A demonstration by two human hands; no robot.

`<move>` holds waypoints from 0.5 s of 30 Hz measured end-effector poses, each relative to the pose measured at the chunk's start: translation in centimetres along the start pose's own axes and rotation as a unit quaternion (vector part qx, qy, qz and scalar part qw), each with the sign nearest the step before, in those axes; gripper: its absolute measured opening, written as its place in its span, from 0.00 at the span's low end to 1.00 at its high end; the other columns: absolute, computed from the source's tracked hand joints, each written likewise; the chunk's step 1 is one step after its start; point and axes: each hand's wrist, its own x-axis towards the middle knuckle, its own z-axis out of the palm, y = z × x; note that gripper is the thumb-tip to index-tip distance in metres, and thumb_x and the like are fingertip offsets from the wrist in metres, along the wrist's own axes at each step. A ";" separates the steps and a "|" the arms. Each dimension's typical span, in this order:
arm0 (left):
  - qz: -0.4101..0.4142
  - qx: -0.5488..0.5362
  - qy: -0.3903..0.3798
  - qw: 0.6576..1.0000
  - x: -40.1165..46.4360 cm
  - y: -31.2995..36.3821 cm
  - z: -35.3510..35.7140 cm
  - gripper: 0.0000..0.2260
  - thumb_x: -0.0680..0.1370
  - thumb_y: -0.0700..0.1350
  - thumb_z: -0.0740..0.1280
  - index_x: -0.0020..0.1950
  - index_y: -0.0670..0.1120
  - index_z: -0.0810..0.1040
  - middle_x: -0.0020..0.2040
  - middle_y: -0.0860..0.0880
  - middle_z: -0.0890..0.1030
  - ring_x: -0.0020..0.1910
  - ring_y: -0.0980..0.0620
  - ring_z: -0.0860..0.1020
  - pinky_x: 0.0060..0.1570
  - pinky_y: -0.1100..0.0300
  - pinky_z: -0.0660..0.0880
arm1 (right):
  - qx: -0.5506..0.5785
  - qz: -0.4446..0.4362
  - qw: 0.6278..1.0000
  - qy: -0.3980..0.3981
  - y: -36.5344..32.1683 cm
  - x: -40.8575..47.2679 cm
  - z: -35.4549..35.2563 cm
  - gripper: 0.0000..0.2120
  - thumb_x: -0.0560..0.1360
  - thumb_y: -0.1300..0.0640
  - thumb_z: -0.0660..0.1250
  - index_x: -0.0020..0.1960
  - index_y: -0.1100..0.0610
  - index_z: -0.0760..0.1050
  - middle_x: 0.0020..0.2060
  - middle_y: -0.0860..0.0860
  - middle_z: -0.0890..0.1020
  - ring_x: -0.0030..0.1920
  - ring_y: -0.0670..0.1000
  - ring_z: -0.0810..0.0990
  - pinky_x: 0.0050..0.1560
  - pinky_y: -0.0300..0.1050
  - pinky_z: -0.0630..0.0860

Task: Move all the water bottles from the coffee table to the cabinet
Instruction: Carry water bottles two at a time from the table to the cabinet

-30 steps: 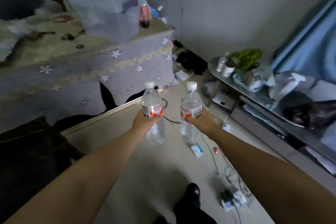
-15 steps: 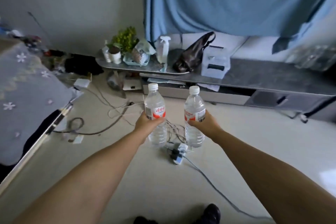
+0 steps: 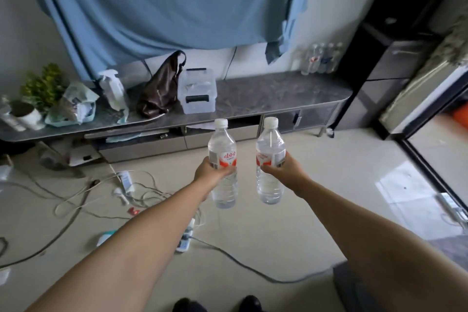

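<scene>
Head view: each hand, left hand (image 3: 211, 168) and right hand (image 3: 283, 168), grips one full water bottle.

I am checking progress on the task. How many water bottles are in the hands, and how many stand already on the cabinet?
In the hands: 2, left hand bottle, right hand bottle.
On the cabinet: about 4, blurred, far-right row.
Total: about 6.

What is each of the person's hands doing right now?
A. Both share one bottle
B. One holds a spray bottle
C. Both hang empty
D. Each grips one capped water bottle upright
D: the left hand grips the left water bottle and the right hand grips the right water bottle, both upright with white caps on.
</scene>
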 end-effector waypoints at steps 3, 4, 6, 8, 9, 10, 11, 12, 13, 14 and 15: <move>0.016 0.001 -0.030 0.999 1.4 2.1 3.2 0.25 0.68 0.48 0.77 0.63 0.46 0.75 0.56 0.48 0.81 0.53 0.47 0.79 0.53 0.56 0.72 | 0.027 -0.002 0.999 0.020 0.7 0.8 -2.9 0.12 0.72 0.64 0.71 0.55 0.56 0.77 0.45 0.50 0.84 0.44 0.46 0.82 0.44 0.37 0.76; 0.021 0.007 -0.043 0.999 2.2 2.9 4.6 0.25 0.68 0.48 0.77 0.63 0.47 0.75 0.56 0.49 0.81 0.53 0.48 0.79 0.53 0.56 0.72 | 0.037 0.002 0.999 0.027 1.1 1.3 -4.1 0.13 0.72 0.65 0.71 0.55 0.57 0.77 0.45 0.50 0.84 0.44 0.46 0.82 0.43 0.36 0.76; 0.023 0.016 -0.065 0.997 4.3 4.6 7.4 0.26 0.68 0.50 0.77 0.63 0.47 0.75 0.57 0.49 0.81 0.54 0.48 0.79 0.53 0.55 0.72 | 0.048 0.011 0.998 0.046 2.0 2.8 -6.8 0.12 0.73 0.65 0.71 0.55 0.58 0.76 0.44 0.51 0.83 0.43 0.45 0.82 0.41 0.33 0.76; 0.019 0.029 -0.081 0.996 6.1 5.8 9.2 0.26 0.68 0.50 0.77 0.63 0.48 0.75 0.57 0.50 0.81 0.55 0.48 0.79 0.55 0.55 0.73 | 0.053 0.014 0.997 0.051 2.9 4.5 -8.6 0.10 0.73 0.66 0.70 0.52 0.57 0.77 0.44 0.52 0.83 0.42 0.46 0.82 0.39 0.32 0.78; 0.017 0.035 -0.091 0.995 7.7 6.8 10.4 0.26 0.68 0.51 0.77 0.63 0.48 0.75 0.57 0.50 0.81 0.55 0.48 0.79 0.55 0.54 0.73 | 0.051 0.015 0.997 0.058 3.2 6.0 -10.0 0.10 0.73 0.67 0.70 0.52 0.57 0.77 0.43 0.52 0.83 0.42 0.46 0.82 0.38 0.32 0.78; 0.015 0.043 -0.096 0.994 9.0 7.3 11.3 0.26 0.67 0.51 0.78 0.62 0.48 0.75 0.57 0.50 0.82 0.54 0.48 0.79 0.55 0.54 0.74 | 0.052 0.016 0.997 0.060 3.6 7.1 -10.8 0.10 0.73 0.67 0.70 0.52 0.57 0.76 0.43 0.52 0.83 0.42 0.47 0.82 0.38 0.31 0.78; 0.016 0.050 -0.097 0.994 10.1 7.9 11.8 0.26 0.67 0.51 0.78 0.62 0.48 0.76 0.56 0.50 0.82 0.54 0.48 0.79 0.56 0.54 0.74 | 0.053 0.017 0.997 0.058 3.8 8.1 -11.4 0.11 0.73 0.67 0.70 0.53 0.59 0.76 0.43 0.52 0.83 0.42 0.47 0.82 0.38 0.31 0.78; 0.024 0.058 -0.102 0.993 11.9 9.0 12.8 0.26 0.67 0.51 0.78 0.61 0.48 0.76 0.55 0.50 0.82 0.54 0.48 0.80 0.56 0.53 0.75 | 0.053 0.020 0.996 0.062 3.9 9.7 -12.4 0.12 0.73 0.67 0.70 0.55 0.60 0.76 0.44 0.52 0.83 0.42 0.47 0.82 0.39 0.32 0.78; 0.034 0.067 -0.108 0.991 13.8 10.2 13.8 0.25 0.66 0.51 0.78 0.60 0.48 0.76 0.54 0.50 0.83 0.53 0.49 0.80 0.55 0.54 0.75 | 0.053 0.026 0.996 0.068 4.0 11.5 -13.4 0.14 0.72 0.67 0.71 0.57 0.60 0.75 0.45 0.53 0.83 0.43 0.47 0.82 0.41 0.34 0.78; 0.046 0.066 -0.114 0.990 15.6 11.5 14.7 0.24 0.67 0.51 0.78 0.60 0.49 0.77 0.53 0.50 0.83 0.52 0.49 0.80 0.53 0.55 0.75 | 0.055 0.029 0.996 0.071 4.0 13.4 -14.4 0.15 0.72 0.66 0.71 0.58 0.61 0.75 0.46 0.54 0.83 0.44 0.49 0.82 0.44 0.37 0.79; 0.056 0.067 -0.120 0.989 17.8 13.1 15.8 0.22 0.68 0.50 0.78 0.59 0.49 0.77 0.52 0.51 0.83 0.52 0.50 0.80 0.51 0.57 0.74 | 0.060 0.031 0.995 0.076 4.1 15.6 -15.7 0.16 0.71 0.65 0.72 0.58 0.61 0.75 0.48 0.56 0.84 0.46 0.51 0.83 0.46 0.41 0.79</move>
